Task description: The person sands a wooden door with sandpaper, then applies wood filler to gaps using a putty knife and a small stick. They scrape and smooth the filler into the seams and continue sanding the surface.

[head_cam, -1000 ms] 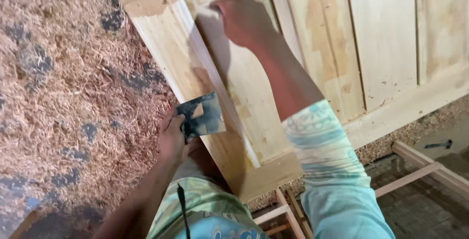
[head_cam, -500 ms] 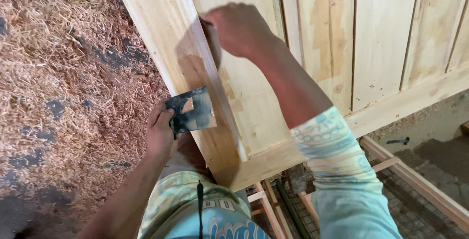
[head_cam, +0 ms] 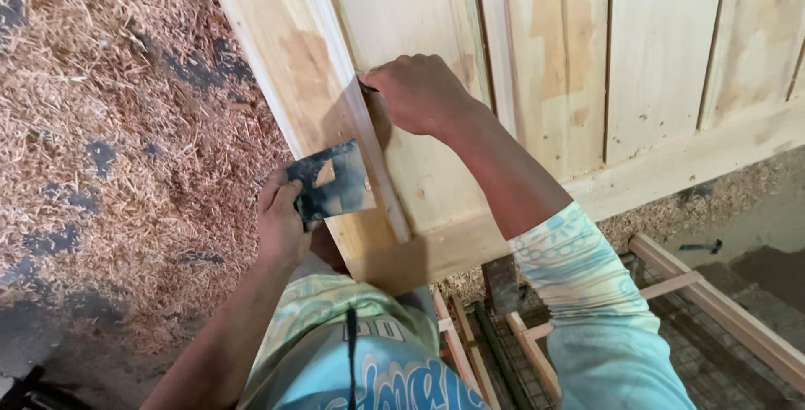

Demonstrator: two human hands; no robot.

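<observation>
On the pale wooden door panel (head_cam: 537,49), which fills the upper right of the head view, the person's right hand (head_cam: 419,91) rests with its fingers curled together and their tips pressed at the groove beside the panel's raised left moulding (head_cam: 352,116). Something thin and dark shows at the fingertips, too small to tell what it is. Just below and to the left of that hand, against the panel's left frame board, the left hand (head_cam: 283,225) grips a flat, dark-stained scraper blade (head_cam: 331,179); its fingers are closed on the blade's left edge, and the blade lies flat over the frame board with a dab of tan filler (head_cam: 324,173) on its face. Patches of the same tan colour mark the panel above the blade and further right across its planks. Left of the panel, wood shavings (head_cam: 109,125) cover the floor thickly, with dark gaps showing through. Under the panel's lower edge, to the right, a wooden frame with wire mesh (head_cam: 713,309) lies on the ground. Both arms wear light patterned sleeves (head_cam: 579,276).
</observation>
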